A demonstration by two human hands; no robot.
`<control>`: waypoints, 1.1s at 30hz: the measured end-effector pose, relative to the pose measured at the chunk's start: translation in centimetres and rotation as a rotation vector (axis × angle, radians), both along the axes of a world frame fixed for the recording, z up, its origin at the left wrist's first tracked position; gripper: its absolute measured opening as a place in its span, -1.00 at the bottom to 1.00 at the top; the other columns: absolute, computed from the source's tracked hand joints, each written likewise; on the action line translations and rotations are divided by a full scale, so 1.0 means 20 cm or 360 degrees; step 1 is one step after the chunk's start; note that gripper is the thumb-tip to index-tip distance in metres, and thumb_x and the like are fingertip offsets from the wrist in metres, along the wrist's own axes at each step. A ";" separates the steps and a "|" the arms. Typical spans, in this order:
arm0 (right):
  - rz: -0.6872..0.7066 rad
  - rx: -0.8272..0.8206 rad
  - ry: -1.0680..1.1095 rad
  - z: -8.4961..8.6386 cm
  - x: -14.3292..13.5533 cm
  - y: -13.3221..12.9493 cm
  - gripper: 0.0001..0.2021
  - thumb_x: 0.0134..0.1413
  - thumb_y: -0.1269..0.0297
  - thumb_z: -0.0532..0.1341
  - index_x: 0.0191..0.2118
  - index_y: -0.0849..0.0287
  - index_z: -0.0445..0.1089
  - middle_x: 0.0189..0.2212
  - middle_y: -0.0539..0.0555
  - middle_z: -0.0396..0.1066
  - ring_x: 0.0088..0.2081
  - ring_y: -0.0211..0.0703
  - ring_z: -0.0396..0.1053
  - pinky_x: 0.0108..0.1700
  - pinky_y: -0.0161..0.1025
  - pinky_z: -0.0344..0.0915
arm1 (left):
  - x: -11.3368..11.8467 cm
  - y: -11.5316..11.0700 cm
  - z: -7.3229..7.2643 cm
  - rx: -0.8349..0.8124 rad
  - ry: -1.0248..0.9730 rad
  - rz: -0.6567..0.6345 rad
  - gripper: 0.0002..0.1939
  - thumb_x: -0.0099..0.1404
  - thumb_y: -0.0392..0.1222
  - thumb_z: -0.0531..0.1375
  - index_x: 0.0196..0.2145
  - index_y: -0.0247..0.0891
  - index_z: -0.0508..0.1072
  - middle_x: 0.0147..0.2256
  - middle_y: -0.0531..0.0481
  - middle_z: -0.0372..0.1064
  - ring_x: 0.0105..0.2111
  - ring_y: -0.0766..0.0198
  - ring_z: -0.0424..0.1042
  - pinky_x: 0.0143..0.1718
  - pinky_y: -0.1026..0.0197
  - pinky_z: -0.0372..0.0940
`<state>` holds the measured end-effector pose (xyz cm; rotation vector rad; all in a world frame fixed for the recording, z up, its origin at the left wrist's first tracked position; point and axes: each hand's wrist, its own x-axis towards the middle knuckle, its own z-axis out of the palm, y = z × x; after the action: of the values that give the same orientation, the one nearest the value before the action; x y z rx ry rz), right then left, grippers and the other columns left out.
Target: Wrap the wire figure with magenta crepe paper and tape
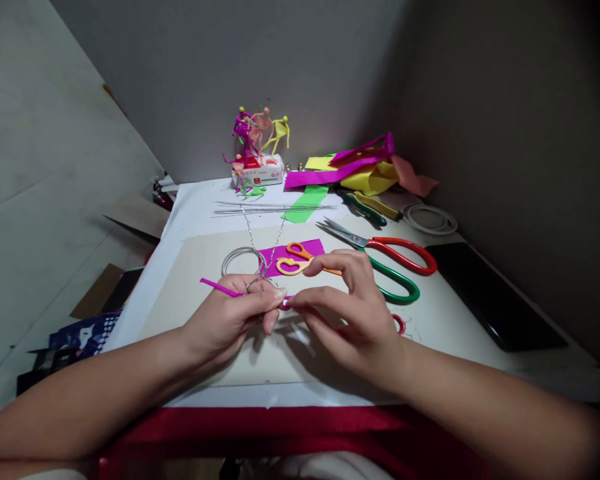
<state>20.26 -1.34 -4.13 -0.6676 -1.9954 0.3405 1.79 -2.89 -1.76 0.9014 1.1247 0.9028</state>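
Observation:
My left hand (235, 310) is closed, thumb and fingers pinching a twisted silver wire shape (263, 275) with a loop and two long strands rising away from me. A narrow purple paper strip (220, 287) passes through the same grip, its loose end pointing left. My right hand (353, 313) meets the strip's other end just right of my left thumb, its lower fingers pinched there; another finger is lifted. Behind my hands lie small orange-handled scissors (294, 267) on a purple paper piece (313, 248). Whatever is inside the left palm is hidden.
Large scissors (380, 248) with red and green handles lie right, near a black phone (495, 293). Farther back are pliers (367, 207), a white coil (430, 219), straight wires (275, 209), coloured paper strips (345, 170), and small paper figures (260, 130) on a box (265, 172).

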 end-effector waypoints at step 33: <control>0.0074 0.0002 -0.0306 0.01 0.01 0.03 -0.79 0.06 0.49 0.14 -0.31 0.06 0.47 -0.06 0.14 0.23 0.00 0.04 0.13 -0.01 0.05 0.19 | 0.00 0.01 -0.03 0.0026 0.0047 -0.0194 -0.73 0.11 -0.19 0.25 -0.68 -0.31 0.40 -0.72 0.05 0.27 -0.61 0.39 0.18 -0.49 0.28 0.07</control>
<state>20.49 -0.76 -3.89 -0.6748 -2.1965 0.3125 1.78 -2.72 -2.32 0.9888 1.0771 0.8017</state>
